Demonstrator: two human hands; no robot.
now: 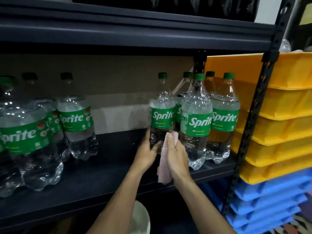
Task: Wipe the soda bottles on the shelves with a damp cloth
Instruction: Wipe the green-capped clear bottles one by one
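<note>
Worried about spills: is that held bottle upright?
Upright: the bottle has its green cap straight up; left hand grips it, right hand holds cloth.

Dark metal shelving, cardboard backing, yellow trays above blue trays

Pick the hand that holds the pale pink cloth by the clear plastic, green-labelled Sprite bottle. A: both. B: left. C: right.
C: the pale pink cloth hangs from the right hand, while the left hand only holds the clear Sprite bottle.
</note>
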